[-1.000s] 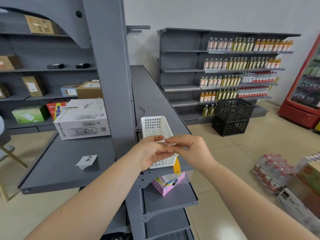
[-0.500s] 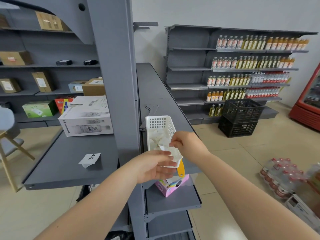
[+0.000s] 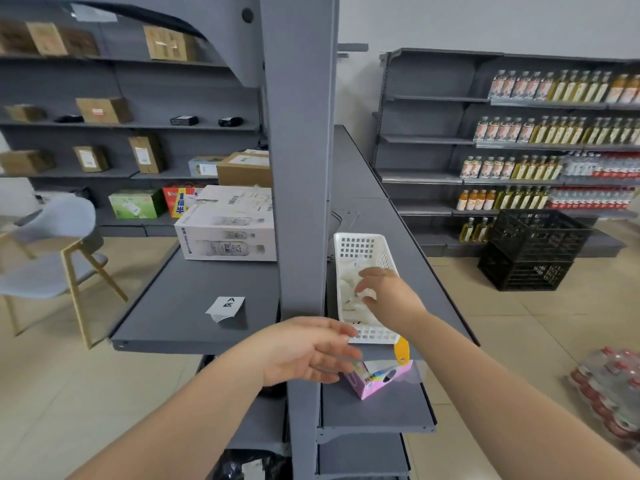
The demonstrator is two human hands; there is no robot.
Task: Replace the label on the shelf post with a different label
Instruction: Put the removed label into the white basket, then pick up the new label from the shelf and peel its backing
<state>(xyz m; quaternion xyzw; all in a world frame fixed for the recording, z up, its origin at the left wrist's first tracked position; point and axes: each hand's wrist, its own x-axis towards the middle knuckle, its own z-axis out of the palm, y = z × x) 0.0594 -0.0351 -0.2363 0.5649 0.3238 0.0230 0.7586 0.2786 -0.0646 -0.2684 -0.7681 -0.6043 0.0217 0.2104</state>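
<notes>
A grey shelf post (image 3: 300, 168) is seen standing upright in the middle of the view, with grey shelves on either side of it. On the shelf to its left a white label (image 3: 227, 307) marked with the letter A is laid flat, one corner curled up, well apart from both hands; a white box (image 3: 227, 227) printed with bottles is set farther back on the same shelf. On the shelf to the right of the post a white basket (image 3: 360, 245) with a perforated wall is placed, and crumpled white paper scraps (image 3: 348, 287) are held inside it. The right hand (image 3: 388, 294) is lowered into the basket with its fingers curled over the scraps; whether a scrap is pinched cannot be told. The left hand (image 3: 304, 351) is held in front of the post, just below the basket's near rim, with fingers loosely spread and nothing gripped. A yellow tag (image 3: 400, 349) is seen hanging below the basket, and a pink box (image 3: 379, 379) is set on the lower shelf beneath it.
</notes>
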